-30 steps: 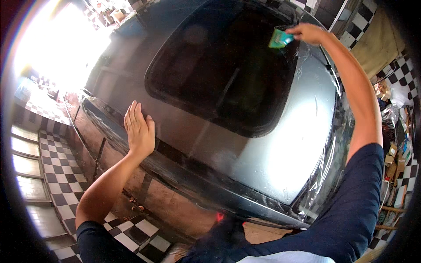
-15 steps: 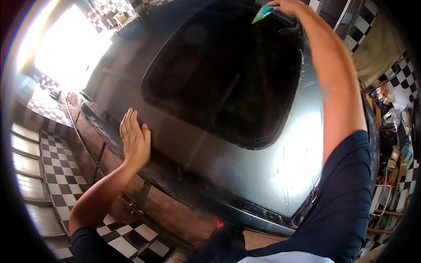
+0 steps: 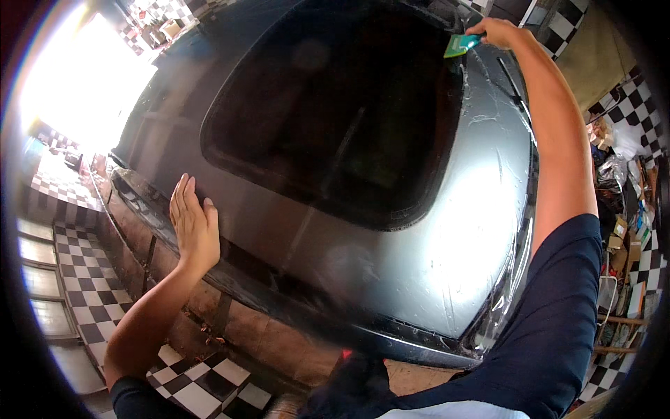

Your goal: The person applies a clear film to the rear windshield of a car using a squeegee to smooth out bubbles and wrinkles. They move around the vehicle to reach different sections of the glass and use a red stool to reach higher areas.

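A dark grey car roof (image 3: 391,279) spreads out below me, with a black glass sunroof panel (image 3: 314,133) set in it. Fingers stretched, my left hand (image 3: 194,230) lies on the roof's left near part, close to its side edge. My right arm reaches to the far right, where my right hand (image 3: 497,33) grips a teal-green squeegee (image 3: 460,45). Its blade is at the panel's far right corner. Creases and streaks run over the roof right of the panel, and wrinkled clear film (image 3: 497,311) gathers along the right edge.
Bright light comes through an opening (image 3: 84,77) at the far left. Black and white checkered tiles (image 3: 91,272) cover walls and floor. On the right stand cluttered shelves (image 3: 628,244) with boxes and plastic, below a tan cloth (image 3: 604,59).
My right hand has drawn the squeegee rightward and slightly nearer, from over the glass to its right corner. The whole view has shifted a little; my left hand stays on the roof.
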Available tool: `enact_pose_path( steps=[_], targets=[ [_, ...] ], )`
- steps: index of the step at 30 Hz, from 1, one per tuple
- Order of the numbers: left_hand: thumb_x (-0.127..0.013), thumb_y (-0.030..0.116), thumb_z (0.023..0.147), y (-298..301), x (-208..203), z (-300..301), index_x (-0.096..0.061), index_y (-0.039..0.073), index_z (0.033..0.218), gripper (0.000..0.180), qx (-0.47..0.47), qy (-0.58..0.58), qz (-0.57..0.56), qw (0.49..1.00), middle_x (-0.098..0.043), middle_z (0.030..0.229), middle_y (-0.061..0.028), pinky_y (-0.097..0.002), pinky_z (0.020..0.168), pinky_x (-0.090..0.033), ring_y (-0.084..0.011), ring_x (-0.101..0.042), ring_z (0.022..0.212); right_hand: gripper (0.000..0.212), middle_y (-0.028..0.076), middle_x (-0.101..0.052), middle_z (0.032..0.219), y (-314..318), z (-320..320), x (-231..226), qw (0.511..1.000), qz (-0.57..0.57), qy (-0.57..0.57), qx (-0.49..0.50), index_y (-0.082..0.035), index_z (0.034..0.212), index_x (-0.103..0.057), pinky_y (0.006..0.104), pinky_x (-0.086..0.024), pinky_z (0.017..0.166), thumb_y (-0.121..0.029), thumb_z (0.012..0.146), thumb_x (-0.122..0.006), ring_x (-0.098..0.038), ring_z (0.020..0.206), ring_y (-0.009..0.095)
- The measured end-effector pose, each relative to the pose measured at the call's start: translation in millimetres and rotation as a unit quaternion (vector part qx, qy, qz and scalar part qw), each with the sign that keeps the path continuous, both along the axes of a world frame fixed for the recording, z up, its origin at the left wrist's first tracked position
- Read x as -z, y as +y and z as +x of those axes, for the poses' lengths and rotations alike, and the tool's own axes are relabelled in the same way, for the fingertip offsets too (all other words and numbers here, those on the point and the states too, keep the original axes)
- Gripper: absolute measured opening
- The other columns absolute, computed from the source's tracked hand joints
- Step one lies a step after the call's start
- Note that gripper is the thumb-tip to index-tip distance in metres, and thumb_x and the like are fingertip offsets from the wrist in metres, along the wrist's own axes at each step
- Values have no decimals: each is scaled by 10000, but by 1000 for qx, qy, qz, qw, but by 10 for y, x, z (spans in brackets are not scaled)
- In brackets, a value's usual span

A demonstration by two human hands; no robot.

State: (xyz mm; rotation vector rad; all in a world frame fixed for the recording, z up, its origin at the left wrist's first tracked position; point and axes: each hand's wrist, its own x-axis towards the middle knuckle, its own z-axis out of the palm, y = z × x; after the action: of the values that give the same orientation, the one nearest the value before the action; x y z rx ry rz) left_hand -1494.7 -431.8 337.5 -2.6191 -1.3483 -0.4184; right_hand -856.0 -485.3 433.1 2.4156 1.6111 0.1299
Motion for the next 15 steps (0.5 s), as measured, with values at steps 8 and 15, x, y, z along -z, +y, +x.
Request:
enact_pose_path(
  steps=[8, 15],
  targets=[
    [-371, 167, 889, 33, 35, 23, -295, -51, 1268, 444, 13, -8, 14, 1000, -295, 1348, -205, -423, 1058, -177, -341, -263, 1262, 391, 45, -599, 1114, -324, -170, -273, 987, -119, -86, 60, -269, 1118, -607, 366, -447, 857, -75, 779, -631, -558, 1016, 249],
    [-381, 191, 893, 53, 71, -9, -309, -27, 1270, 441, -4, -23, 20, 1000, -315, 1343, -180, -419, 1054, -188, -326, -271, 1260, 383, 91, -596, 1107, -217, -537, -67, 983, 92, 69, -141, -269, 1233, -511, 352, -441, 848, -122, 879, -510, -570, 1003, 241]
  ],
)
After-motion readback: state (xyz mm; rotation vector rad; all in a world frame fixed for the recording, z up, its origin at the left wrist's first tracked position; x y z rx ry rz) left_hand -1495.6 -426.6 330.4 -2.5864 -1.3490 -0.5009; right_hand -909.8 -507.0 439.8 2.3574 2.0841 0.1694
